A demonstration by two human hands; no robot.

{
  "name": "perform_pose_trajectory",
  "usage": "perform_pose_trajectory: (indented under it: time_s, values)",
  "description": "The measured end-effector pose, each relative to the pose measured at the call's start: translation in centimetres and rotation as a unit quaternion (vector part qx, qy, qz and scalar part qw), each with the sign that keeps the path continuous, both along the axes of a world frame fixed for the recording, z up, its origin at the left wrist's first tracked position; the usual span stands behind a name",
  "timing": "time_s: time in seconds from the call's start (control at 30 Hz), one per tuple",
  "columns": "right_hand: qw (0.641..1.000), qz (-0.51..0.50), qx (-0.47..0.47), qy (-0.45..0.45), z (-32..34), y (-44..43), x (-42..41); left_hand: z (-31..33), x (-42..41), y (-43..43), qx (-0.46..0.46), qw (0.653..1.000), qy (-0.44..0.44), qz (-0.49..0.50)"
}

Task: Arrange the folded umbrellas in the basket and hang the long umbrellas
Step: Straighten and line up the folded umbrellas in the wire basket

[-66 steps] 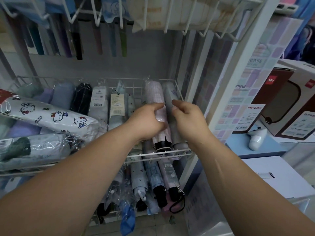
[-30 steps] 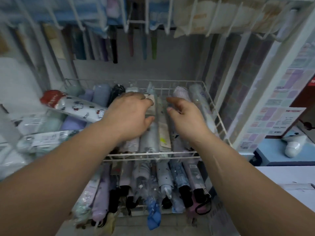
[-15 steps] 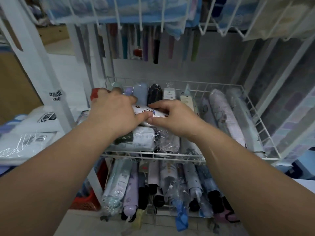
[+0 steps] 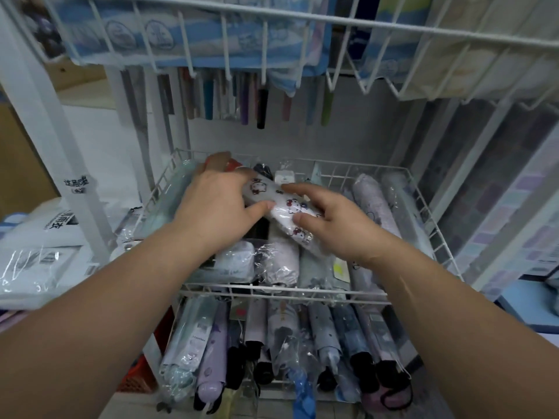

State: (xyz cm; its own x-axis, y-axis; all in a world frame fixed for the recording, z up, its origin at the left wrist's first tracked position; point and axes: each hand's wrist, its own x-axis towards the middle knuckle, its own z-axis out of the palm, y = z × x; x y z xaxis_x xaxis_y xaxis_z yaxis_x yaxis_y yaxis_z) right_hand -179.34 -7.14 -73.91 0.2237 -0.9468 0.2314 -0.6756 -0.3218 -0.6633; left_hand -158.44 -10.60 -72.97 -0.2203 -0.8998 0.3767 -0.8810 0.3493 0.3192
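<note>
A white folded umbrella with cartoon cat prints (image 4: 287,211) lies slanted on top of other folded umbrellas in the white wire basket (image 4: 423,207). My left hand (image 4: 217,204) holds its upper left part, thumb underneath and fingers over it. My right hand (image 4: 329,219) touches its right side with fingers loosely spread. Several wrapped folded umbrellas fill the basket, among them a lilac one (image 4: 375,207) at the right. Long umbrellas (image 4: 261,107) hang at the back under the upper rack.
A lower wire basket (image 4: 272,343) holds several more folded umbrellas. An upper wire rack (image 4: 272,22) with packaged goods overhangs close above. A white shelf post (image 4: 54,140) stands at the left, wrapped packages (image 4: 36,261) beside it.
The cat-print umbrella has turned from lying crosswise at the basket's left to slanting toward the middle. Both hands moved back with it, and my right hand loosened its grip.
</note>
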Motion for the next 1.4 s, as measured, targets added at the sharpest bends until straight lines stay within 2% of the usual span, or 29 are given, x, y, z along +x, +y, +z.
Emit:
perform_pose_trajectory:
  time_s: [0.13, 0.23, 0.33, 0.47, 0.67, 0.77, 0.9, 1.0, 1.1, 1.17, 1.27, 1.4]
  values:
    - [0.996, -0.064, -0.021, -0.057, -0.4, 2.2, -3.7, 0.1, -4.9, 0.5, 0.005, 0.999, 0.046, -0.003]
    - [0.988, -0.132, -0.028, -0.08, -1.0, 3.5, -5.2, 0.0, -8.7, 1.2, 0.072, 0.993, 0.067, -0.073]
    - [0.983, -0.17, -0.021, -0.066, -2.0, 4.2, -5.8, -0.3, -11.9, 1.5, 0.148, 0.975, 0.094, -0.133]
    - [0.985, -0.158, 0.015, 0.061, -2.9, 4.6, -5.9, -1.5, -14.2, 1.3, 0.153, 0.979, 0.049, -0.122]
    - [0.956, -0.132, 0.094, 0.246, -3.4, 4.3, -5.9, -3.0, -14.7, 0.1, 0.13, 0.976, -0.152, -0.081]
    - [0.945, -0.123, 0.104, 0.285, -3.8, 4.5, -5.4, -3.7, -14.4, -0.1, 0.102, 0.976, -0.175, -0.079]
    - [0.936, -0.16, 0.07, 0.306, -4.0, 3.9, -5.2, -3.4, -13.9, 0.3, 0.072, 0.977, -0.187, -0.072]
    - [0.932, -0.188, 0.04, 0.309, -3.3, 3.7, -5.0, -2.3, -12.6, 1.0, 0.04, 0.971, -0.218, -0.085]
    - [0.942, -0.193, -0.058, 0.269, -2.7, 3.3, -3.8, -0.9, -9.9, 1.7, -0.014, 0.981, -0.172, -0.092]
    - [0.967, -0.143, -0.089, 0.193, -2.2, 3.0, -2.0, -0.3, -7.1, 1.6, -0.019, 0.99, -0.12, -0.078]
    - [0.993, -0.022, -0.044, 0.106, -1.9, 2.6, 1.3, 0.3, -2.7, 1.2, -0.004, 0.997, -0.07, -0.038]
    - [0.992, 0.051, -0.035, 0.109, -2.3, 1.7, 5.2, 0.5, 1.5, 1.6, 0.065, 0.995, -0.073, -0.007]
